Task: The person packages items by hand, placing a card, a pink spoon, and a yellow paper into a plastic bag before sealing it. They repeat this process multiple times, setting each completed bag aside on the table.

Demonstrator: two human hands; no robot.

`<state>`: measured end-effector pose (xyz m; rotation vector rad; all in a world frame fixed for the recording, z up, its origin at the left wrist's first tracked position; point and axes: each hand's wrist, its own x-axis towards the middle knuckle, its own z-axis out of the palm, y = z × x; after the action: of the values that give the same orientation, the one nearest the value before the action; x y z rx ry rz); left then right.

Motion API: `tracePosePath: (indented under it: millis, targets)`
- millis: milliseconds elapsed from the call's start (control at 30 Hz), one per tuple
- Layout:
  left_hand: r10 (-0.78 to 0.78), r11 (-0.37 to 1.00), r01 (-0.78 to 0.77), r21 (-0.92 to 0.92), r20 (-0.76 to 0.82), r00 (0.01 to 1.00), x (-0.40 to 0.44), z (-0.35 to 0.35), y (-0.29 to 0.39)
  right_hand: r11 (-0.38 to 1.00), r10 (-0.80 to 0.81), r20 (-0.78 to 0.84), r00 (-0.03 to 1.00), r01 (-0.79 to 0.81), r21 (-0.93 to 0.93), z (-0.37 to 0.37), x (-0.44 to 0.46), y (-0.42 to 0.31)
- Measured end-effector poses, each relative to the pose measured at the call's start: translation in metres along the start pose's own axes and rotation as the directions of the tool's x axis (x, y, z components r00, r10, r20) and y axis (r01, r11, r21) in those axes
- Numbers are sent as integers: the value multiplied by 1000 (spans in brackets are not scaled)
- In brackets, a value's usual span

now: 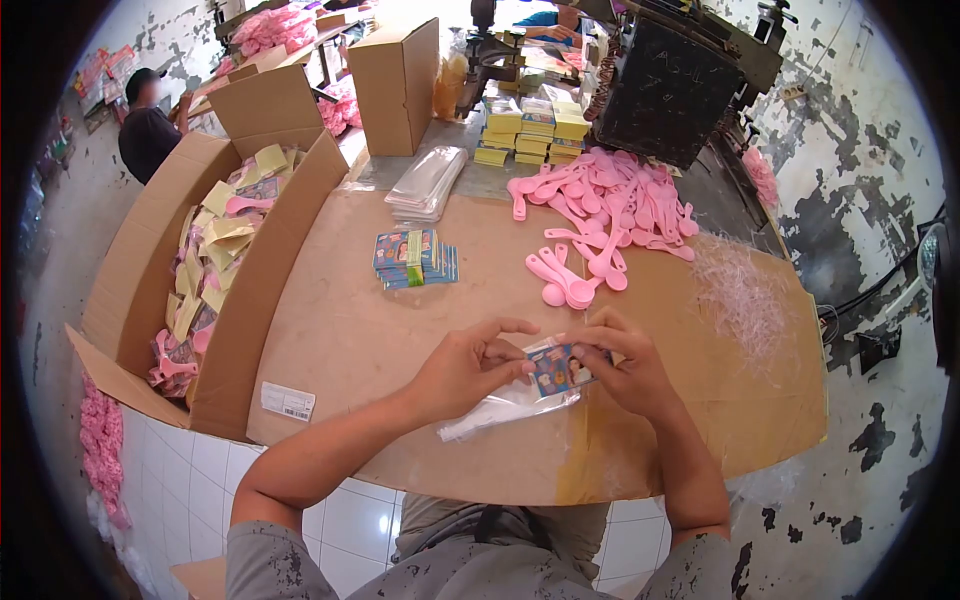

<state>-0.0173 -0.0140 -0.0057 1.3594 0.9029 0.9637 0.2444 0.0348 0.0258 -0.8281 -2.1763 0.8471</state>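
Near the front of the cardboard-covered table, a small blue printed card (pixel 552 372) is held between both hands. My left hand (pixel 470 368) has thumb and fingers closed at the card's left edge. My right hand (pixel 625 365) pinches its right side, a finger and thumb lying over it. Beneath the hands lies a clear plastic bag (pixel 500 410). Beyond them sits a banded stack of blue cards (pixel 414 258), with flat clear bags (pixel 427 180) behind it. Pink plastic spoons (pixel 610 215) are heaped to the right of the stack.
An open carton (pixel 218 400) on the left holds packed cards and pink spoons. Yellow-edged card stacks (pixel 535 128) and a black machine (pixel 660 85) stand at the back. Clear plastic strands (pixel 745 300) lie right. A person (pixel 152 125) is at the far left.
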Motion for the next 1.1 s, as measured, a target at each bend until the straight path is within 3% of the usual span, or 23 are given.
tracePosePath:
  millis: [67,167,267,367,467,567,667,767,867,967,1067,1100]
  targets:
    - [26,996,-28,82,31,999,-1,2,-1,999,-11,-34,999,12,33,14,3,-10]
    - [34,992,-37,120,31,999,-2,5,-4,854,301,-98,949,-222,471,31,-3,-9]
    - [15,997,-16,73,10,1000,-1,3,-6,809,255,-171,952,-113,576,37,-5,6]
    - [33,999,-33,2,-27,999,-1,2,-7,794,262,-111,959,-149,589,32,-6,3]
    - [42,999,-43,-25,-29,999,-2,2,-7,904,119,-24,993,-98,417,30,1,-5]
    - [62,996,-67,-57,-73,995,-2,3,-10,861,230,-100,968,-155,485,30,2,-7]
    - [14,996,-20,-83,-73,997,-2,-1,-5,877,280,59,958,-281,390,24,0,-3]
    - [-32,998,28,-64,-69,997,-3,-3,-4,984,-8,146,989,-18,175,23,7,-7]
    - [-17,1000,16,-17,-92,996,-2,-2,-10,986,80,-18,997,-77,146,13,27,14]
    - [-96,995,93,-44,-71,993,0,-5,-1,956,28,-212,977,-89,-281,6,62,35]
    - [-76,994,72,-86,-53,996,3,-8,-12,884,63,-101,993,-103,-456,5,76,53]
    - [-52,995,47,-87,-57,997,3,-8,-13,915,29,-138,990,-82,-394,9,79,60]
